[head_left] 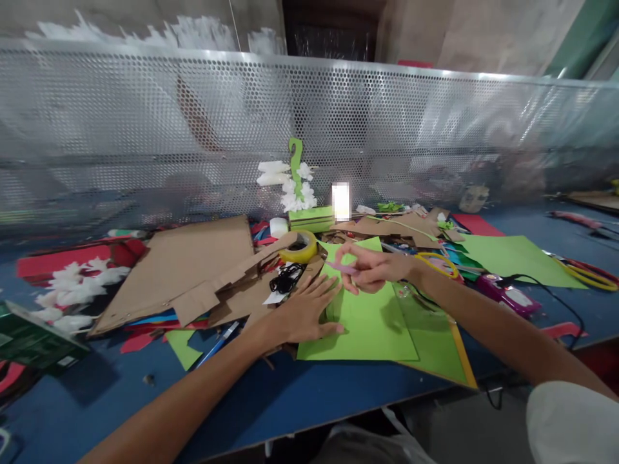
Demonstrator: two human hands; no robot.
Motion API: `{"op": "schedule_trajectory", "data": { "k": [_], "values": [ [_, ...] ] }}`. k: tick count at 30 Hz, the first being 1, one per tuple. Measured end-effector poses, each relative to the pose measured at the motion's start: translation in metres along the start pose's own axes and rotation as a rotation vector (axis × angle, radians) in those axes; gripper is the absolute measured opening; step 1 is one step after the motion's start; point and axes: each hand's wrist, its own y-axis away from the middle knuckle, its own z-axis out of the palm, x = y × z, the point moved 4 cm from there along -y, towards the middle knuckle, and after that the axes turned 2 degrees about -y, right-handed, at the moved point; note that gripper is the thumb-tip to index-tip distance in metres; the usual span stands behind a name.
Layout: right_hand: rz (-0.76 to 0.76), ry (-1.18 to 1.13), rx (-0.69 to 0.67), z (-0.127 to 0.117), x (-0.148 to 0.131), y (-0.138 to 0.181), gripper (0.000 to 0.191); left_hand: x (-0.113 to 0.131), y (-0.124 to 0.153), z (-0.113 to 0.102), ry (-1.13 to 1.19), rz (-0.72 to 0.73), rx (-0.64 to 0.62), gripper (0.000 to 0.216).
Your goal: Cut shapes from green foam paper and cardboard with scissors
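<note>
My left hand (309,309) lies flat, fingers spread, over the left side of a bright green paper sheet (372,335). Above the same sheet, my right hand (370,267) pinches a slim pale purple pen-like stick (342,268), its tip pointing left. Beneath the sheet's right side lies a green folder with a yellow edge (447,351). Just beyond my left fingers are a bundle of black cord (286,278) and a roll of yellow tape (309,249).
Cardboard pieces (193,258) cover the left. A green box with a hook shape and white ruffles (309,219) stands behind, before a perforated metal panel (217,129). At right lie a purple device (507,295) with a cable, another green sheet (522,258) and scissors (590,274).
</note>
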Motion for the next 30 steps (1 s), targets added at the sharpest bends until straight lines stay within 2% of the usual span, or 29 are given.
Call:
{"op": "schedule_trajectory", "data": {
  "k": [1, 2, 4, 6, 8, 11, 14, 18, 26, 30],
  "values": [
    [-0.015, -0.025, 0.005, 0.000, 0.005, 0.001, 0.028, 0.000, 0.000, 0.000, 0.004, 0.002, 0.005, 0.104],
    [-0.020, -0.069, -0.005, 0.000, 0.010, 0.002, 0.027, 0.000, 0.000, -0.001, 0.015, 0.002, 0.002, 0.104],
    [-0.029, -0.160, 0.007, -0.003, 0.019, 0.001, 0.034, 0.001, -0.001, -0.002, 0.049, -0.003, -0.012, 0.107],
    [-0.081, -0.197, 0.043, -0.006, 0.026, -0.001, 0.034, 0.002, -0.001, -0.004, 0.077, -0.007, -0.016, 0.109],
    [-0.121, -0.153, 0.046, -0.007, 0.034, -0.003, 0.035, 0.002, -0.001, -0.005, 0.092, -0.015, -0.009, 0.108],
    [-0.066, -0.110, 0.018, -0.006, 0.047, -0.005, 0.048, 0.003, -0.001, -0.007, 0.099, -0.030, -0.016, 0.106],
    [0.007, -0.029, 0.138, -0.009, 0.053, -0.004, 0.059, 0.005, -0.001, -0.009, 0.090, -0.009, 0.000, 0.104],
    [0.051, 0.142, 0.225, -0.010, 0.055, -0.005, 0.053, 0.007, -0.001, -0.014, 0.096, 0.018, 0.022, 0.102],
    [0.071, 0.153, 0.165, -0.003, 0.063, -0.009, 0.045, 0.010, -0.001, -0.018, 0.131, 0.035, 0.029, 0.090],
    [0.052, 0.162, 0.178, 0.004, 0.063, -0.011, 0.045, 0.010, 0.000, -0.016, 0.145, 0.044, 0.059, 0.068]
  ]
}}
